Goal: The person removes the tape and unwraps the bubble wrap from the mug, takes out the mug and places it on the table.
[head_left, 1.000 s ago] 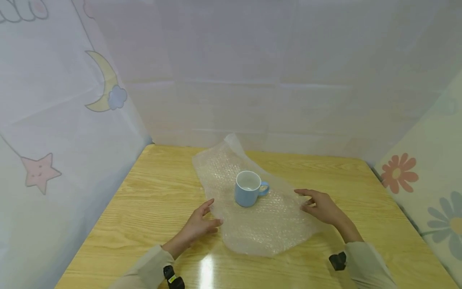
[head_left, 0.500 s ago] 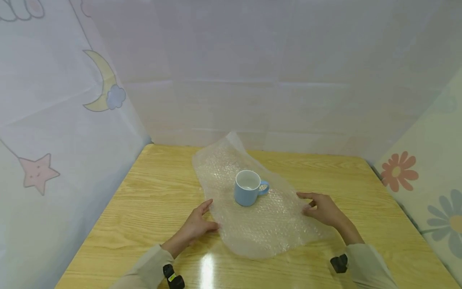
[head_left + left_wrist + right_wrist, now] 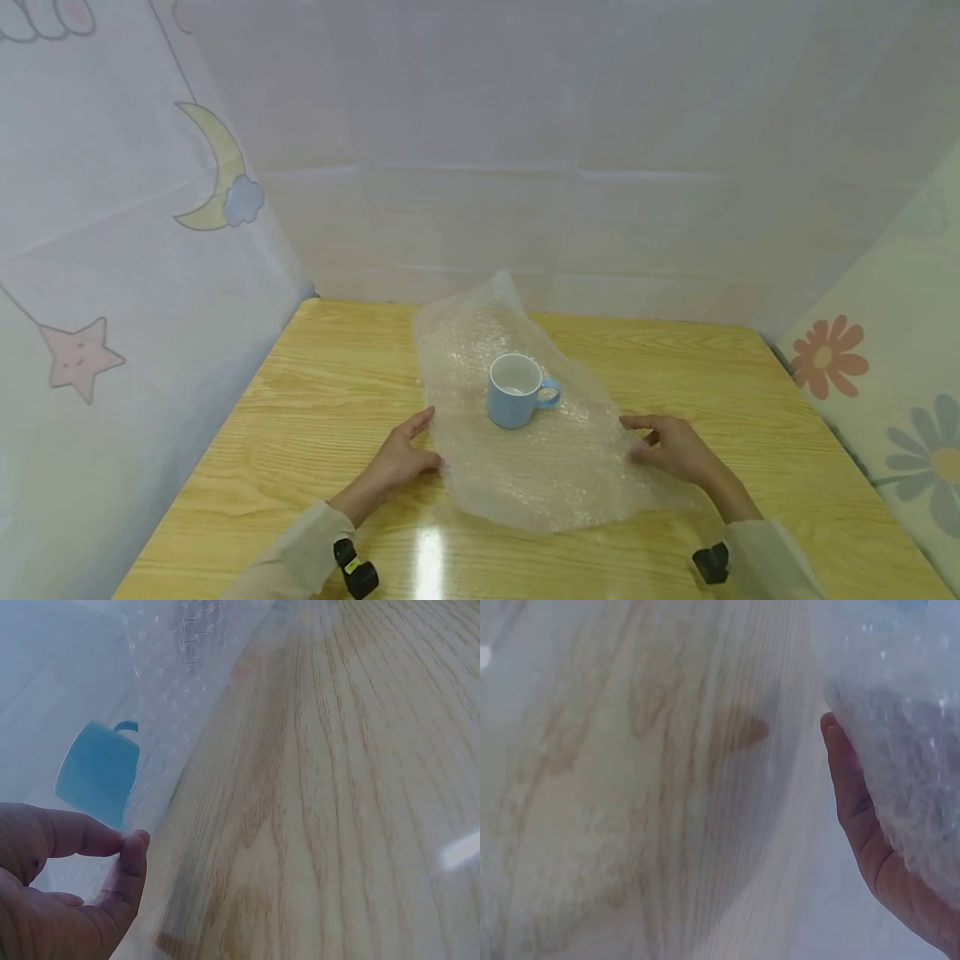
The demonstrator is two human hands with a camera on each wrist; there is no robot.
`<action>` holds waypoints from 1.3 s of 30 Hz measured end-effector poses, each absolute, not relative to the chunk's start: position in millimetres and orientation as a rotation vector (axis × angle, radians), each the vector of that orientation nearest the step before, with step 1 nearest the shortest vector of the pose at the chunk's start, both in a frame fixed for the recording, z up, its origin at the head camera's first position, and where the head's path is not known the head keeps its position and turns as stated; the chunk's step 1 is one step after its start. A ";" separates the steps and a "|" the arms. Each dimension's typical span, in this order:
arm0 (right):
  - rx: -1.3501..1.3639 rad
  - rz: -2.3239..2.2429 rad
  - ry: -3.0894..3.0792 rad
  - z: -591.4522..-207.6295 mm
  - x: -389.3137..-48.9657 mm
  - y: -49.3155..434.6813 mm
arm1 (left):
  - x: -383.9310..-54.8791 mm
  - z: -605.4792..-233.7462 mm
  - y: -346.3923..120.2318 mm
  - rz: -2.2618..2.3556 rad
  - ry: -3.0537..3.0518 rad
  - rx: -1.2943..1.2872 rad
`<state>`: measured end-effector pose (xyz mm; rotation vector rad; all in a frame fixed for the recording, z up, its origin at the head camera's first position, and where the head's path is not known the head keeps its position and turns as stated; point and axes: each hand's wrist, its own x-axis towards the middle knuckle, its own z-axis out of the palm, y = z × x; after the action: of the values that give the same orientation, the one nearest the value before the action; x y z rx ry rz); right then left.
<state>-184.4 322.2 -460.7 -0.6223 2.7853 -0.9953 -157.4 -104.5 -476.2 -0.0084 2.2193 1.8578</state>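
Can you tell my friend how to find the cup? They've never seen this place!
Find the yellowish wooden table, then the see-through bubble wrap sheet over its middle. Standing upright on that sheet is a round, light blue mug, white inside. It's the only thing there with a loop handle, and its solid blue side stands out against the see-through, bumpy sheet.

Pale walls (image 3: pixel 82 192) — moon (image 3: pixel 227 158), star (image 3: pixel 80 357), flowers (image 3: pixel 823 358) — flank a shiny wood-grain table (image 3: pixel 315 400).
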 end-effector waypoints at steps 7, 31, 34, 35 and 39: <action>-0.607 -1.050 2.756 -462.9 -179.7 321.5 | -161.8 -475.1 -107.6 1.873 2.238 -0.018; -0.679 -1.270 2.586 -462.1 -188.4 325.8 | -156.3 -470.2 -111.0 1.969 2.125 -0.067; -0.665 -1.277 2.555 -461.6 -194.7 323.9 | -153.7 -469.7 -112.3 2.004 2.051 -0.052; -0.666 -1.279 2.547 -461.3 -196.5 323.1 | -153.2 -469.7 -112.6 2.016 2.023 -0.044; -0.699 -1.283 2.531 -460.6 -201.4 321.2 | -152.1 -472.1 -113.5 2.029 1.964 -0.028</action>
<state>-201.4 321.2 -460.6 -0.6985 2.5312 -1.2834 -152.1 -113.5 -472.1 -0.0283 1.9643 2.0290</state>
